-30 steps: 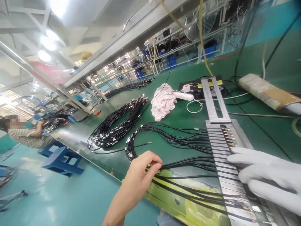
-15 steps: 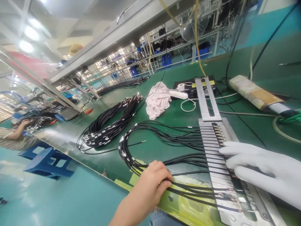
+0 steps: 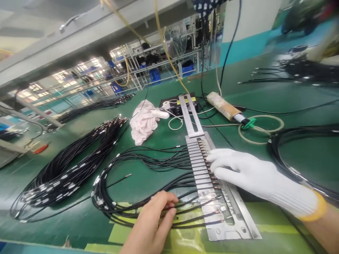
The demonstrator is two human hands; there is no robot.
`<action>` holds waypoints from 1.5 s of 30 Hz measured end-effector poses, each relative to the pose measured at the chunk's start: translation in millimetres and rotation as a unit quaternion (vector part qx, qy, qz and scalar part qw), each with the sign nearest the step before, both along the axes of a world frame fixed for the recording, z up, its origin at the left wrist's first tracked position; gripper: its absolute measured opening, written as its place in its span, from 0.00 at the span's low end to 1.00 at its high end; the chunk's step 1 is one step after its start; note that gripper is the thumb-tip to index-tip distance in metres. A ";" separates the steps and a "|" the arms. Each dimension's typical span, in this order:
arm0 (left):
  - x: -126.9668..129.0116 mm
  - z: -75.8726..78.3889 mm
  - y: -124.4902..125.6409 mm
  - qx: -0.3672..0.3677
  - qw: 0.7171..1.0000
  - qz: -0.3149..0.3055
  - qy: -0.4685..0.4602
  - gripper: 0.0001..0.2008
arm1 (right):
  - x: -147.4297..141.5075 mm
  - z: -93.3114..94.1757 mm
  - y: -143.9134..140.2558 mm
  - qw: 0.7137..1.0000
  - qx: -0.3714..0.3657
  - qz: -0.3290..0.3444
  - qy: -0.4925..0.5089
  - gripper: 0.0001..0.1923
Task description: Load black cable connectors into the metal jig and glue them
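My bare left hand (image 3: pixel 156 220) curls its fingers and thumb around a black cable (image 3: pixel 185 211) near the table's front edge. The cable is one of a looped bundle (image 3: pixel 99 188) with white labels. Their ends lie side by side in the slots of a slotted metal fixture (image 3: pixel 197 165). My right hand (image 3: pixel 238 169), in a white glove with a yellow cuff, reaches over the fixture from the right. Its fingers are stretched out, with the tips at the row of copper-coloured cable ends (image 3: pixel 203 150); the fingertips partly hide some ends.
A large coil of black cables (image 3: pixel 76 158) lies on the left of the green table. Behind the fixture are a pink cloth (image 3: pixel 144 121), a black box (image 3: pixel 172 102) and a taped, block-like handle (image 3: pixel 224 107). More cables (image 3: pixel 304 141) lie at right.
The view has swung right, bringing cables on the right into sight. My left hand's grip looks looser around the cables. My right fingertips stay at the cable ends, slightly higher along the row.
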State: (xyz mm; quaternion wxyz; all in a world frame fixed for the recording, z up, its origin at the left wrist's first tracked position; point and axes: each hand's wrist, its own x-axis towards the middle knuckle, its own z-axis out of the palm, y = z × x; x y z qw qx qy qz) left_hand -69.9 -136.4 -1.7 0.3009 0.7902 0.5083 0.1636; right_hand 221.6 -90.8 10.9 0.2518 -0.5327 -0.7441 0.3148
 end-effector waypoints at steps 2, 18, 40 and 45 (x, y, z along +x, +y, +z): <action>15.9 -5.5 3.3 0.000 1.000 -0.010 -0.024 0.05 | 0.7 3.1 0.3 1.000 0.005 -0.012 -0.002 0.15; 77.3 -24.1 18.4 0.072 0.992 -0.097 -0.047 0.09 | 1.9 -3.0 0.4 0.997 0.063 -0.040 -0.022 0.11; 47.9 -40.0 18.7 0.248 0.961 -0.096 0.078 0.08 | 5.6 -19.6 6.1 0.991 0.119 -0.043 -0.037 0.11; 52.4 -43.8 19.7 0.234 0.959 -0.104 0.121 0.11 | 6.5 -22.4 7.2 0.990 0.125 -0.039 -0.045 0.12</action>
